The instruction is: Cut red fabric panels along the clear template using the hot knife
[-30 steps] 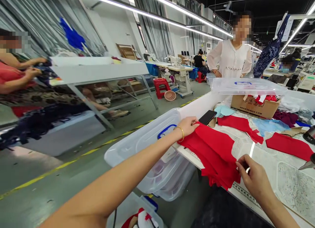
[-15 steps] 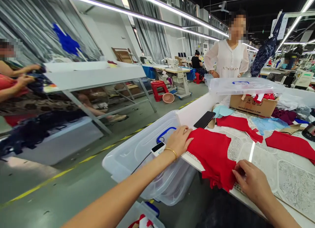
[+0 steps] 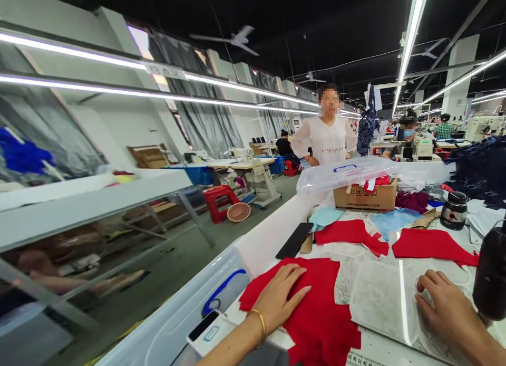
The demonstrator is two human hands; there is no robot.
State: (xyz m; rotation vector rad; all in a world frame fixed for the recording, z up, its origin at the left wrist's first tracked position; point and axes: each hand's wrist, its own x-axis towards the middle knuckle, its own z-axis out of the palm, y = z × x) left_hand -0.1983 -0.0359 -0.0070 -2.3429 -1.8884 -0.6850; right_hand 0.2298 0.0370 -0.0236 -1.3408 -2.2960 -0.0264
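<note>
A stack of red fabric pieces (image 3: 316,318) lies at the table's near left edge, its lower end reaching the bottom of the view. My left hand (image 3: 280,292), with a gold bangle at the wrist, rests spread on top of it, fingers stretched out. To the right, apart from the stack, my right hand (image 3: 445,302) is over the clear plastic sheet (image 3: 379,292). Its fingers are loosely bent with the thumb apart, and nothing shows between them. Beyond the hands lie a red fabric piece (image 3: 348,233) and another red cut piece (image 3: 430,246).
A black phone (image 3: 294,240) lies by the left rim. Farther back, a plastic lid (image 3: 343,175) sits on a cardboard box (image 3: 363,195). A dark jar (image 3: 454,210) and a dark bottle (image 3: 490,271) stand right. A person (image 3: 328,136) stands behind the table.
The view has swung right. My right hand has left the fabric's edge and moved right, over the plastic sheet. My left hand has shifted from the stack's far left corner onto its middle.
</note>
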